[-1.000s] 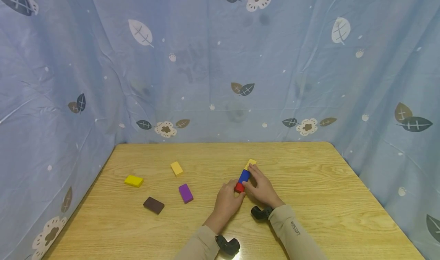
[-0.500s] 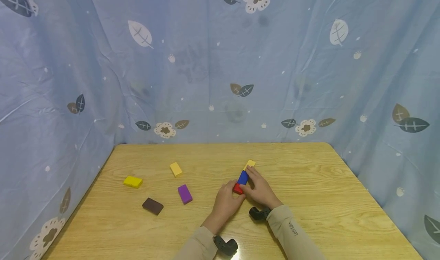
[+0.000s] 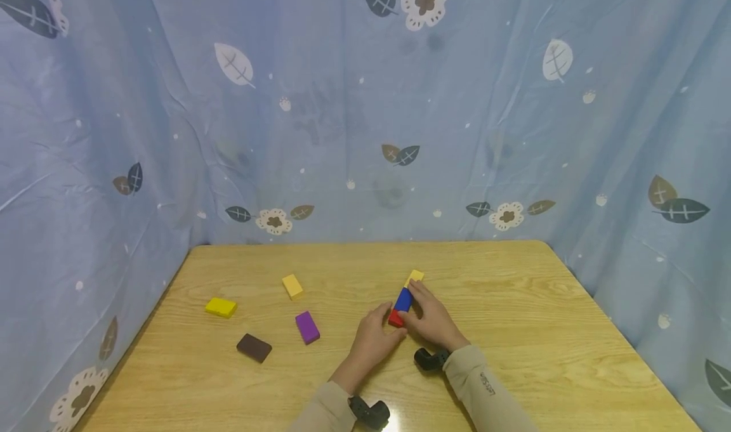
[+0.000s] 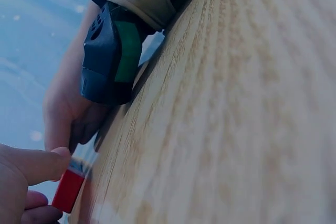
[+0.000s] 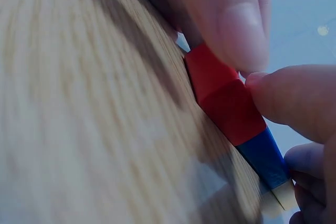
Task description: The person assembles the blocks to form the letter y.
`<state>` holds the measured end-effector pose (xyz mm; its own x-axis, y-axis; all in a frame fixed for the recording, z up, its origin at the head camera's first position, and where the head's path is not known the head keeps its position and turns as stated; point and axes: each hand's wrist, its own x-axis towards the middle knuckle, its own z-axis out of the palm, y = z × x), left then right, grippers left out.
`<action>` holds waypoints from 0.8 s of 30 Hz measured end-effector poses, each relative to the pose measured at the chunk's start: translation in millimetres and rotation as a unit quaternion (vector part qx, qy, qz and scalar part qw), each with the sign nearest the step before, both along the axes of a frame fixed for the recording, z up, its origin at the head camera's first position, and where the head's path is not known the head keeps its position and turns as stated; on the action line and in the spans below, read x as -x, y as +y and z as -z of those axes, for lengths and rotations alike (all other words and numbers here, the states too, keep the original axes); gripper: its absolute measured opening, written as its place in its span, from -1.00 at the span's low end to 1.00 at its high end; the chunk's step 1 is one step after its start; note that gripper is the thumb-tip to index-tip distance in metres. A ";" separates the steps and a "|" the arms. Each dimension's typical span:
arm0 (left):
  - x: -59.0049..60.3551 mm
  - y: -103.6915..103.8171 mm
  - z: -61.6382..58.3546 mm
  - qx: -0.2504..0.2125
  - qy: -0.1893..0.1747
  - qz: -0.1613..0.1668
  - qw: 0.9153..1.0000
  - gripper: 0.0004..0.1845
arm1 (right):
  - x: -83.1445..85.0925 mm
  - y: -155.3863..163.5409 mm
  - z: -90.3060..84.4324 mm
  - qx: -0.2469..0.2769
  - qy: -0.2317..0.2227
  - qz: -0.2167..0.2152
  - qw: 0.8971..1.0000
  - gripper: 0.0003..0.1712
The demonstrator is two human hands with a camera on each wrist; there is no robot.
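A row of blocks lies end to end mid-table: a red block [image 3: 395,319], a blue block [image 3: 403,300] and a yellow block [image 3: 415,276]. My left hand [image 3: 374,338] pinches the red block [image 4: 67,191] at its near end. My right hand [image 3: 431,318] lies along the row's right side, fingers curled against the blue block [image 5: 265,156] and thumb on the red block [image 5: 223,98].
Loose on the wooden table [image 3: 514,330] to the left lie a purple block [image 3: 307,327], a brown block [image 3: 254,347], a yellow block [image 3: 221,306] and a light orange block [image 3: 292,286]. A blue patterned curtain [image 3: 365,115] closes in the back and sides.
Both hands have stayed on the row of blocks; the fingers shifted only slightly. The head camera tilted up a little.
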<state>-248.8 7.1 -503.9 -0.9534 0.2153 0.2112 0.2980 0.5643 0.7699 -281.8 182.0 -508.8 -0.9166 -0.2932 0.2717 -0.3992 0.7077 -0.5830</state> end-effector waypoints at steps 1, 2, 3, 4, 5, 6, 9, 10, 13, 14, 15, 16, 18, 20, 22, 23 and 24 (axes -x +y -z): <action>-1.0 -0.9 -0.2 -0.005 0.000 0.000 1.000 -0.32 | -0.3 -0.2 0.4 -0.004 -0.002 0.000 1.000 -0.16; -1.9 -2.0 0.0 -0.007 0.001 -0.001 1.000 -0.32 | -0.2 -0.2 1.0 -0.006 -0.002 0.000 1.000 -0.16; -2.9 -3.5 0.2 -0.009 0.003 -0.002 1.000 -0.32 | -0.5 -0.4 1.1 -0.005 -0.003 -0.001 1.000 -0.16; -3.9 -5.2 0.2 -0.011 0.004 -0.002 1.000 -0.32 | -0.6 -0.4 1.1 -0.003 -0.002 -0.002 1.000 -0.16; -4.9 -7.3 0.3 -0.013 0.006 -0.002 1.000 -0.33 | -0.7 -0.3 1.0 -0.001 -0.001 -0.003 1.000 -0.16; -5.6 -9.5 0.7 -0.013 0.008 -0.002 1.000 -0.33 | -0.9 -0.2 0.7 0.001 -0.001 -0.003 1.000 -0.16; -8.3 -17.0 0.2 -0.007 0.004 -0.002 1.000 -0.32 | -1.0 1.1 -0.7 0.001 0.001 -0.002 1.000 -0.16; -9.1 -19.7 -0.2 -0.008 0.001 -0.003 1.000 -0.32 | -0.9 1.3 -0.8 0.002 0.002 -0.002 1.000 -0.16; -11.2 -27.0 -1.8 -0.010 -0.006 -0.008 1.000 -0.33 | -0.3 2.2 -1.2 -0.001 0.002 -0.001 1.000 -0.16; -11.8 -29.2 -2.3 -0.012 -0.006 -0.010 1.000 -0.33 | -0.1 2.4 -1.2 0.000 0.000 -0.001 1.000 -0.16; -12.6 -31.3 -3.0 -0.011 -0.005 -0.011 1.000 -0.34 | -0.1 2.5 -1.3 0.000 -0.002 -0.001 1.000 -0.16; -13.3 -33.4 -3.5 -0.008 -0.003 -0.013 1.000 -0.34 | -0.2 2.5 -1.2 -0.003 -0.001 -0.001 1.000 -0.16; -15.1 -38.0 -5.1 -0.006 0.002 -0.012 1.000 -0.34 | -0.5 2.4 -1.2 -0.007 -0.006 -0.001 1.000 -0.15; -16.9 -43.5 -6.7 0.000 0.010 -0.015 1.000 -0.33 | -1.3 1.8 -1.7 -0.003 -0.010 -0.003 1.000 -0.15; -18.6 -49.9 -8.4 0.002 0.019 -0.018 1.000 -0.32 | -1.8 1.2 -1.6 0.000 -0.010 -0.003 1.000 -0.15; -19.4 -53.3 -9.0 0.002 0.022 -0.021 1.000 -0.32 | -2.0 0.9 -1.7 0.004 -0.012 -0.004 1.000 -0.15; -20.1 -56.9 -9.2 0.003 0.028 -0.024 0.999 -0.31 | -2.1 0.4 -1.6 0.006 -0.010 -0.005 1.000 -0.16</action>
